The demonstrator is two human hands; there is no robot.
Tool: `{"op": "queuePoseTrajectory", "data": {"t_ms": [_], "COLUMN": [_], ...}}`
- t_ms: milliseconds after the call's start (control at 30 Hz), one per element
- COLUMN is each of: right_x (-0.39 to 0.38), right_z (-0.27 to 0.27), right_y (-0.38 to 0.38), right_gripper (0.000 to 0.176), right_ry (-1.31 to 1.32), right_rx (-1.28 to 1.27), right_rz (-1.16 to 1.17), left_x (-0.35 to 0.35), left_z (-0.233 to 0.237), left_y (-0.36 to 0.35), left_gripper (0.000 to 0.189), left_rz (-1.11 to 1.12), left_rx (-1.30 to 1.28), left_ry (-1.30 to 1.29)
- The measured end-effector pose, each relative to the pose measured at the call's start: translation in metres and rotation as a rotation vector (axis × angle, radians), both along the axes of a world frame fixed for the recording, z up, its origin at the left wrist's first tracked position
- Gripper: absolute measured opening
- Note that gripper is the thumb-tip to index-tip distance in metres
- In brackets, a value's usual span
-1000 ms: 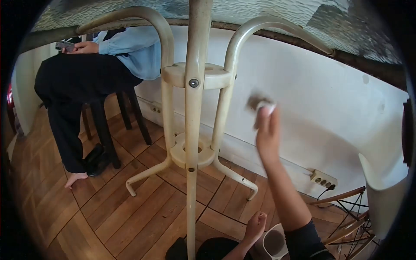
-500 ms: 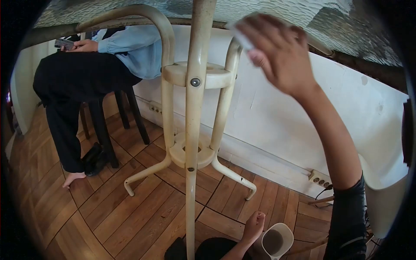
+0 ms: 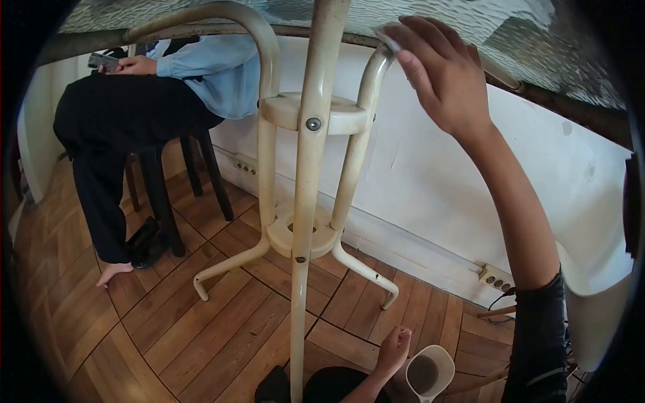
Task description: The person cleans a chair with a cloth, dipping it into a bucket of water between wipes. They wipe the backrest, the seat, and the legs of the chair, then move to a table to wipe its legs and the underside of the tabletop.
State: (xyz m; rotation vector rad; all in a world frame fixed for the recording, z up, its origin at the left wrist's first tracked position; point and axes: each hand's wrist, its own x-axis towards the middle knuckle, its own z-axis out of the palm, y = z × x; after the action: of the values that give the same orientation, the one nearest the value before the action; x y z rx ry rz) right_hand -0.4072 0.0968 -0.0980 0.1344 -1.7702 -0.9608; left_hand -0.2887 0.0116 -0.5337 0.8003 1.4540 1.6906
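View from under the tabletop, a rippled glass sheet seen from below. R hand is raised high w/ the arm stretched up, fingers closed over a small white cloth. It pins the cloth against the top bend of the rear cream table leg, right where the tube curves in under the glass. Only a sliver of cloth shows past the fingertips.

L hand is low at the bottom edge, well apart from the R. It's curled into a fist tight against the rim of a white cup, apparently on its handle, which is hidden. The cup is tilted, w/ murky liquid inside.

3 cream tube legs are in view, joined by a round bracket w/ a bolt, and a 2nd ring sits lower down. The front leg runs straight down mid-frame.

Bkgd: white wall w/ a power strip at the skirting, and a wood parquet floor. A 2nd person in a blue shirt and dark trousers sits on a dark stool at L, w/ a phone in hand. The edge of a white chair shows at far R.
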Motion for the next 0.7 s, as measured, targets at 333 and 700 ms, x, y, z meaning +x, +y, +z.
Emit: {"op": "queuePoseTrajectory", "data": {"t_ms": [333, 700], "right_x": [0.023, -0.035], "right_z": [-0.049, -0.04], "right_y": [0.022, -0.07], "right_gripper": [0.043, 0.049], "right_ry": [-0.141, 0.254], "right_rx": [-0.371, 0.078], "right_rz": [0.381, 0.434], "left_x": [0.004, 0.003], "left_z": [-0.002, -0.001], "left_y": [0.006, 0.004], "left_gripper": [0.026, 0.027], "left_rz": [0.021, 0.022], "left_rx": [0.059, 0.073], "left_ry": [-0.012, 0.05]}}
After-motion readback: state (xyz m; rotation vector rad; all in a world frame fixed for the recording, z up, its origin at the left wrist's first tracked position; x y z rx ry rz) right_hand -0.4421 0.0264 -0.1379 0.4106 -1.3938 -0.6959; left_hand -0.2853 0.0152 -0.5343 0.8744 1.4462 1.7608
